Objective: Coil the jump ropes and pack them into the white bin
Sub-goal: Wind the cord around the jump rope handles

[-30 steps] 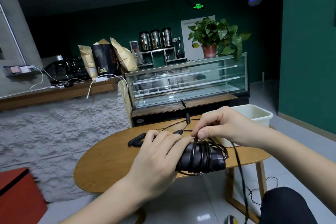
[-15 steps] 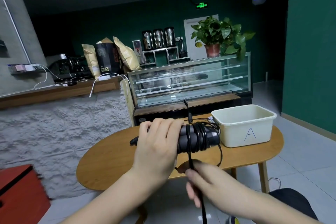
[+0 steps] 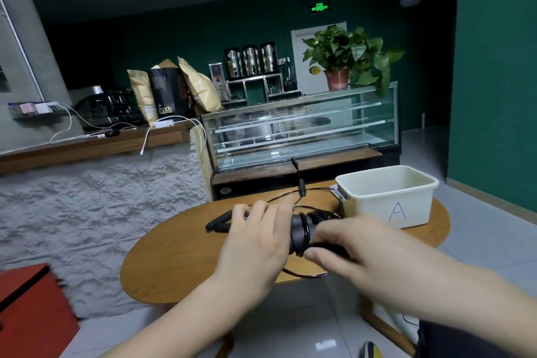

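The person is still coiling one jump rope, so the packing step is not yet begun. The left hand (image 3: 255,244) is gripping the black handles (image 3: 302,229) with curled fingers, holding them above the near part of the wooden desk (image 3: 174,256). The right hand (image 3: 348,244) is pinching the rope cord (image 3: 325,245) just right of the handles and is bringing it around them. A second rope (image 3: 218,222) is lying on the desk behind the left hand. The white bin (image 3: 386,197) is standing on the far right of the desk, and I am seeing nothing inside it.

Half a second ago the right hand was lower, pulling the cord down under the handles; now it is coming up beside them.

I am judging that the next move is asking for more turns and a tucked end, then a short carry right to the bin
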Demonstrator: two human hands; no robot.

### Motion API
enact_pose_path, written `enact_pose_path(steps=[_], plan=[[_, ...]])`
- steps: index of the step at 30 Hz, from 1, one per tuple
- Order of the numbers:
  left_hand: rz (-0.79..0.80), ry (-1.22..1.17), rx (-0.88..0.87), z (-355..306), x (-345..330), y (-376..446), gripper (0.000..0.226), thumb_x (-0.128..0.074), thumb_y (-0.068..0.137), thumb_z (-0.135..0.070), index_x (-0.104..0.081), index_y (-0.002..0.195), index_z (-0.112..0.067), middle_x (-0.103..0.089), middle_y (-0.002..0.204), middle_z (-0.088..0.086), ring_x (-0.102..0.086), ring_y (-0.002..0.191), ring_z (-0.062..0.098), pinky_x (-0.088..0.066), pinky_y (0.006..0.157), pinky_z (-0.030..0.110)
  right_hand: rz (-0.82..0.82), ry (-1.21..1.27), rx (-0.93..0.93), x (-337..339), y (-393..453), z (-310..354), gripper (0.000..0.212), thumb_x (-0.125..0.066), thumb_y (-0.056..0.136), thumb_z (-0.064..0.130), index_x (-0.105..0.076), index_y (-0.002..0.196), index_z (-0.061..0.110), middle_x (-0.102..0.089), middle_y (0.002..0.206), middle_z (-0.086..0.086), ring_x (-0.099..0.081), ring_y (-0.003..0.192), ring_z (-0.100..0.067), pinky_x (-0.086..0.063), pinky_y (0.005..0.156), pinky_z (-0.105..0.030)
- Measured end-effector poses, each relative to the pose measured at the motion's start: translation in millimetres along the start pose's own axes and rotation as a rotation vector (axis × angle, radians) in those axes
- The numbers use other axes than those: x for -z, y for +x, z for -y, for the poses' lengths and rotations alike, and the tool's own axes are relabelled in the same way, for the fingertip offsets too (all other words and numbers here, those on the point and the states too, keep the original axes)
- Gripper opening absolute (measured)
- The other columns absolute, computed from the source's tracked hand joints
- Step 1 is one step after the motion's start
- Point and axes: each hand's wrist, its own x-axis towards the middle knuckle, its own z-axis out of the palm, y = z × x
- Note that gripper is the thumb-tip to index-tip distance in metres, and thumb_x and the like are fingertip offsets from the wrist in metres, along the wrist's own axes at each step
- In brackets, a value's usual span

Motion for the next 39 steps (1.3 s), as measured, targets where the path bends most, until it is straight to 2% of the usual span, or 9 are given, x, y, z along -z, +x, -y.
enact_pose_path(steps=[5, 10, 13, 15, 18, 24, 30, 34, 39], plan=[[0.067, -0.140, -0.149, -12, 9, -10, 0.025, -0.049, 0.091, -0.007, -0.057, 0.114, -0.009, -0.056, 0.100, 0.006, -0.054, 0.084, 0.028, -0.045, 0.073, 0.042, -0.026, 0.075, 0.041, 12, 28, -36, 0.029, -0.067, 0.081, 0.061, -0.072, 0.085, 0.032, -0.065, 0.067, 0.008, -0.057, 0.065, -0.006, -0.047, 0.061, -0.026], [0.058, -0.463, -0.133, -12, 8, -18, 0.039, -0.068, 0.087, -0.002, -0.049, 0.119, -0.016, -0.060, 0.119, 0.001, -0.054, 0.106, 0.020, -0.043, 0.087, 0.040, -0.002, 0.614, -0.048, -4, 43, -80, 0.017, -0.077, 0.077, 0.036, -0.077, 0.077, 0.019, -0.066, 0.064, -0.002, -0.058, 0.061, -0.009, -0.047, 0.060, -0.022], [0.073, -0.692, 0.030, -16, 7, -26, 0.069, -0.076, 0.072, 0.007, -0.046, 0.123, -0.028, -0.054, 0.133, -0.012, -0.052, 0.121, 0.009, -0.044, 0.096, 0.030, 0.013, 0.776, -0.158, -44, 34, -89, 0.025, -0.078, 0.080, 0.041, -0.075, 0.070, 0.019, -0.069, 0.070, 0.000, -0.062, 0.068, -0.009, -0.051, 0.067, -0.018], [0.037, -0.822, 0.229, -24, 10, -28, 0.080, -0.072, 0.073, 0.006, -0.039, 0.116, -0.052, -0.051, 0.133, -0.027, -0.051, 0.126, 0.002, -0.041, 0.099, 0.017, 0.025, 0.754, -0.232, -71, 21, -87, 0.032, -0.063, 0.093, 0.020, -0.064, 0.061, 0.020, -0.058, 0.062, 0.001, -0.052, 0.061, -0.012, -0.044, 0.058, -0.017], [-0.083, -0.845, 0.467, -29, 6, -28, 0.069, -0.072, 0.074, 0.009, -0.043, 0.101, -0.047, -0.058, 0.119, -0.028, -0.051, 0.114, -0.016, -0.037, 0.089, 0.002, 0.064, 0.764, -0.296, -99, 3, -68, 0.045, -0.044, 0.105, 0.031, -0.060, 0.064, 0.027, -0.050, 0.057, 0.007, -0.044, 0.050, -0.013, -0.039, 0.052, -0.027], [-0.088, -0.768, 0.689, -34, -12, -47, 0.051, -0.075, 0.074, 0.009, -0.065, 0.102, -0.032, -0.065, 0.102, -0.021, -0.055, 0.100, -0.014, -0.038, 0.080, 0.001, 0.090, 0.406, -0.205, -118, -30, -33, 0.018, -0.041, 0.103, 0.041, -0.054, 0.114, 0.035, -0.064, 0.076, 0.007, -0.060, 0.071, -0.009, -0.048, 0.069, -0.026], [-0.007, -0.837, 0.623, -61, -23, -88, 0.057, -0.073, 0.076, 0.010, -0.072, 0.120, -0.026, -0.070, 0.113, -0.018, -0.061, 0.109, -0.004, -0.045, 0.093, 0.011, 0.076, 0.068, -0.199, -105, -57, -18, 0.030, -0.040, 0.099, 0.050, -0.039, 0.075, 0.032, -0.047, 0.063, 0.007, -0.052, 0.068, -0.015, -0.041, 0.062, -0.028], [0.172, -0.852, 0.513, -63, -22, -101, 0.068, -0.067, 0.080, 0.008, -0.059, 0.132, -0.036, -0.064, 0.124, -0.016, -0.056, 0.118, 0.002, -0.044, 0.101, 0.021, -0.021, -0.166, -0.009, -87, -55, -28, 0.025, -0.047, 0.086, 0.060, -0.051, 0.079, 0.036, -0.051, 0.060, 0.019, -0.049, 0.059, -0.005, -0.035, 0.048, -0.016], [0.410, -0.922, 0.425, -65, -10, -106, 0.060, -0.069, 0.091, -0.009, -0.031, 0.116, -0.048, -0.055, 0.110, -0.012, -0.053, 0.095, 0.010, -0.049, 0.088, 0.031, 0.068, -0.187, 0.156, -67, -34, -40, 0.033, -0.055, 0.079, 0.069, -0.066, 0.084, 0.038, -0.051, 0.068, 0.021, -0.050, 0.060, -0.004, -0.042, 0.048, -0.025]])
